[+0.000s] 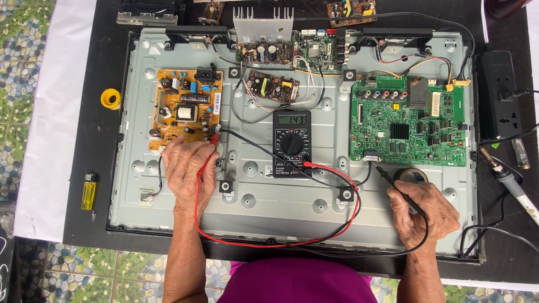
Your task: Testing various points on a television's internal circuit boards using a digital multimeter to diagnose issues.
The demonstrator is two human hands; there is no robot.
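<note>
- My left hand [188, 163]: lower left of centre, fingers closed around the red probe [211, 147], its tip set at the lower right corner of the orange power board [185, 108].
- My right hand [421, 213]: lower right, closed around the black probe [396, 184], whose tip points up-left to the lower left edge of the green main board [409, 120]; whether the tip actually touches a contact I cannot tell from here.
- Multimeter [291, 143]: black, centre of the frame, lying flat on the grey metal back panel [281, 196], display lit, dial pointing up-left.
- Red lead [269, 244]: loops from the multimeter down along the panel's lower edge and up to my left hand.
- Black lead [359, 247]: runs beside the red one, curling round to my right hand.
- Small brown board [274, 87]: just above the multimeter, loose white wires about it.
- Finned heat sink [263, 25]: top centre, on another circuit board.
- Yellow tape roll [110, 99]: left of the panel, on the black table.
- Yellow lighter [88, 192]: lower left, well apart from the panel.
- Black power strip [497, 92]: right edge.
- Soldering iron [508, 179]: right edge, below the strip.
</note>
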